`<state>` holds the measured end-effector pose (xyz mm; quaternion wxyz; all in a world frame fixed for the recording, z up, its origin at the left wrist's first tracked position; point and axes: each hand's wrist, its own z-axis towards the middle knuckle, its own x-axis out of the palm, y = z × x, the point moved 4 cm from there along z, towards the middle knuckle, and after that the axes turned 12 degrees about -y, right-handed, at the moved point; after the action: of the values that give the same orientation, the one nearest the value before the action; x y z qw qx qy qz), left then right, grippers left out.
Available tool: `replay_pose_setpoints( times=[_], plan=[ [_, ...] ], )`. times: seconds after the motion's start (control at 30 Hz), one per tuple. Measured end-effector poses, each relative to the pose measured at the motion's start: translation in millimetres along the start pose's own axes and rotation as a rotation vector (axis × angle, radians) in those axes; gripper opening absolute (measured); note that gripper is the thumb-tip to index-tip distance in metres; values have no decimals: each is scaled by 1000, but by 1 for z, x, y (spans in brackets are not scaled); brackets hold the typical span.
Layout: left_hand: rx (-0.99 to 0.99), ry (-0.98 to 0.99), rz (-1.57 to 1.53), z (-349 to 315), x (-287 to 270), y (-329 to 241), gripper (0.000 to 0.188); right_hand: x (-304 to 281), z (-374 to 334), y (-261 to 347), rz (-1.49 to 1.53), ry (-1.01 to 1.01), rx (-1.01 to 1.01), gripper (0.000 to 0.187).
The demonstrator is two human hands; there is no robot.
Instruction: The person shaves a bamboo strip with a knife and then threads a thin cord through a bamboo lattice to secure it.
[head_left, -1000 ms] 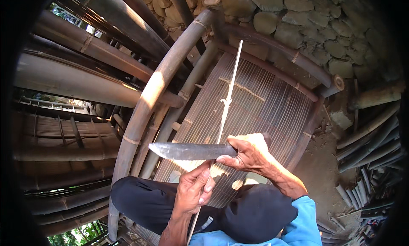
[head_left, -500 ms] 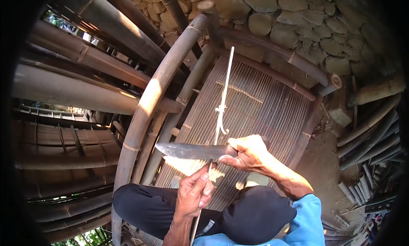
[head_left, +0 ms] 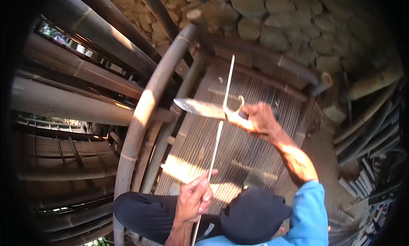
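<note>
My left hand [head_left: 194,199] is closed around a long thin bamboo strip [head_left: 216,146], which slants up and away over the slatted seat. Farther out, my right hand [head_left: 260,121] grips the handle of a large knife [head_left: 198,108]. The blade points left and lies across the strip. At the blade a pale curled shaving [head_left: 240,103] rises beside my right thumb. Part of the knife's handle is hidden in my fist. The strip's lower end runs down past my left wrist between my legs.
Beneath my hands is a slatted bamboo seat [head_left: 251,148] with a thick bamboo rail [head_left: 142,114] on its left. Bamboo poles [head_left: 81,99] stack up beyond that rail. A stone wall [head_left: 272,16] stands at the back, and cut bamboo [head_left: 366,126] lies at the right.
My right hand and the knife have moved up and away along the strip, and the curl of shaving now stands at the blade. My left hand has stayed nearly in place.
</note>
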<state>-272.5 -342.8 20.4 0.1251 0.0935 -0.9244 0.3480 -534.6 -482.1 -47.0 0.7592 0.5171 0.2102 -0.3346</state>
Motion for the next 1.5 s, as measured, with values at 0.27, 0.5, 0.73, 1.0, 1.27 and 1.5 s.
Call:
replay_pose_setpoints(
  times=[0.27,0.5,0.73,1.0,1.27,1.5],
  plan=[
    [-72,3,19,-10,-1,6,39,-35,17,-69,-207,-33,375,74],
    [-75,-16,12,-15,-6,7,38,-20,24,-81,-212,-83,419,79],
    [200,-247,235,-15,-22,-7,34,-38,-7,-87,-13,-244,470,65],
    [336,-323,357,-5,-25,2,36,30,-63,59,244,180,271,44],
    [245,-339,392,-9,-18,-2,29,39,-85,82,264,238,-13,60],
    [272,-322,410,-7,-25,4,25,36,-85,96,214,338,-29,61]
  ],
)
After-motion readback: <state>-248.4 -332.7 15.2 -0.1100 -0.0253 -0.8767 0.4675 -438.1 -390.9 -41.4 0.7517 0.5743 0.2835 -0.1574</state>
